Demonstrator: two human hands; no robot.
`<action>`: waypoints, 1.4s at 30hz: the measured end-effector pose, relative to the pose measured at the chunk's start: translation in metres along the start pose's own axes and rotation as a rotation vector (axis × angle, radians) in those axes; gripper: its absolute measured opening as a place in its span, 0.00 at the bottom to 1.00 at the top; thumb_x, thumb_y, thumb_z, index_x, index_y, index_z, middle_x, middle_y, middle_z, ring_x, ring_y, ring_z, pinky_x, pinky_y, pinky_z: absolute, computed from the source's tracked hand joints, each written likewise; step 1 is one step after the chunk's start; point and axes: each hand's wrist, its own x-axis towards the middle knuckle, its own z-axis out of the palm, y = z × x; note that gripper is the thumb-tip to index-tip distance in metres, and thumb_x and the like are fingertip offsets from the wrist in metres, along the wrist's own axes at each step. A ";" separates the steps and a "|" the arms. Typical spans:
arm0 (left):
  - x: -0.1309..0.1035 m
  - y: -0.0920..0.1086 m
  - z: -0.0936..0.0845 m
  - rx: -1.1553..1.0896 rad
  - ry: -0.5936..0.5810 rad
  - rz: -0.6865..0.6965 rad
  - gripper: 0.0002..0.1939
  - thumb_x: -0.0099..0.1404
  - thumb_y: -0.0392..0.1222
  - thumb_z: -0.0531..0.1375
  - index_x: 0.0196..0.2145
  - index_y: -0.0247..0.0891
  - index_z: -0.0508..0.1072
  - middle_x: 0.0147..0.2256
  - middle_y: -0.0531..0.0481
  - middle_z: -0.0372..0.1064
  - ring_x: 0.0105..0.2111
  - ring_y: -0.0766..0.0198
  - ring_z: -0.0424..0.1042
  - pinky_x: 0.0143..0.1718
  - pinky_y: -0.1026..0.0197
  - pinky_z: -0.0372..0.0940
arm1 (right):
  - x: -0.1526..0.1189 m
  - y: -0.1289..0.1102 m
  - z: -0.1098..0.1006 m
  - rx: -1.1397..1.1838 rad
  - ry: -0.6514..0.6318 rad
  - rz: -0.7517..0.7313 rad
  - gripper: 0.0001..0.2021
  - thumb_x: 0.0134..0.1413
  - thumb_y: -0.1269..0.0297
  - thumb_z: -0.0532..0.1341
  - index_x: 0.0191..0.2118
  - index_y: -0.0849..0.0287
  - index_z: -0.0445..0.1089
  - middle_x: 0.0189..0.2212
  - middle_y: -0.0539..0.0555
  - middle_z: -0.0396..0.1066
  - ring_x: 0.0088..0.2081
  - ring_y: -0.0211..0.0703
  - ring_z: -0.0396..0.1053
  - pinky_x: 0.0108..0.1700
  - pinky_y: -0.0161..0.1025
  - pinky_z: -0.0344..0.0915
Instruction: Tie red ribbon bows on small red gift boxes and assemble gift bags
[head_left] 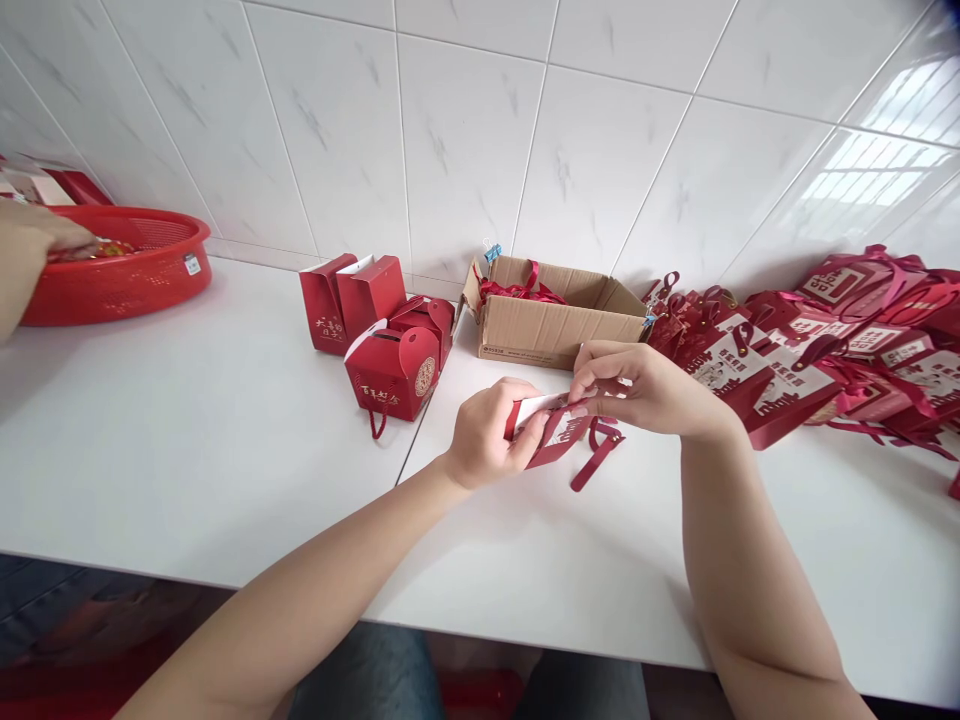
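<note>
My left hand [496,432] is wrapped round a small red gift box [559,440] with a white panel and dark-red lettering, tilted just above the table. At its top edge, the fingertips of my right hand [626,390] pinch a dark-red strap; the fingers partly hide it. Just below my right hand, a loose dark-red strap [596,460] with a small metal stud lies on the table. Behind my hands stands an open cardboard box [529,335] with red ribbons [525,290] inside.
Several red candy boxes [394,375] stand left of the carton. Finished-looking red boxes with straps [795,370] are heaped at the right. At far left, another person's hand [45,230] reaches into a red plastic basket [127,290]. A tiled wall [465,130] backs the white table [225,450].
</note>
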 end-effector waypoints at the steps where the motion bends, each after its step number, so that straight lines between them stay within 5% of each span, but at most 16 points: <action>1: 0.000 0.000 0.000 -0.007 -0.003 -0.031 0.09 0.62 0.37 0.58 0.40 0.39 0.63 0.31 0.50 0.70 0.28 0.65 0.72 0.28 0.64 0.67 | 0.000 0.000 0.000 -0.005 0.002 0.004 0.05 0.52 0.63 0.64 0.31 0.59 0.74 0.31 0.53 0.67 0.28 0.35 0.65 0.29 0.33 0.64; 10: -0.001 0.000 0.002 -0.157 -0.048 -0.238 0.09 0.61 0.39 0.60 0.38 0.38 0.62 0.32 0.50 0.68 0.29 0.66 0.69 0.30 0.64 0.66 | 0.001 0.005 0.000 -0.028 0.021 0.026 0.03 0.51 0.66 0.63 0.32 0.58 0.73 0.32 0.52 0.66 0.27 0.35 0.66 0.28 0.33 0.63; 29: -0.001 0.001 0.002 -0.274 -0.088 -0.322 0.13 0.59 0.42 0.61 0.35 0.40 0.58 0.33 0.50 0.65 0.29 0.65 0.68 0.31 0.61 0.64 | 0.001 -0.007 0.009 -0.224 0.123 -0.062 0.05 0.53 0.66 0.62 0.29 0.60 0.68 0.28 0.50 0.64 0.27 0.34 0.59 0.28 0.33 0.59; 35: -0.003 0.000 0.004 -0.216 -0.035 -0.317 0.18 0.55 0.45 0.66 0.35 0.40 0.59 0.33 0.51 0.65 0.31 0.65 0.69 0.32 0.62 0.64 | 0.006 -0.003 0.012 -0.245 0.183 -0.043 0.07 0.50 0.64 0.65 0.32 0.59 0.66 0.29 0.50 0.68 0.29 0.36 0.64 0.31 0.33 0.61; 42: 0.003 0.002 0.001 -0.067 -0.067 -0.502 0.23 0.51 0.48 0.68 0.34 0.41 0.58 0.27 0.55 0.66 0.24 0.66 0.68 0.25 0.64 0.62 | 0.016 0.008 0.023 -0.189 0.207 -0.071 0.10 0.52 0.64 0.62 0.24 0.60 0.63 0.22 0.48 0.63 0.24 0.34 0.59 0.26 0.33 0.55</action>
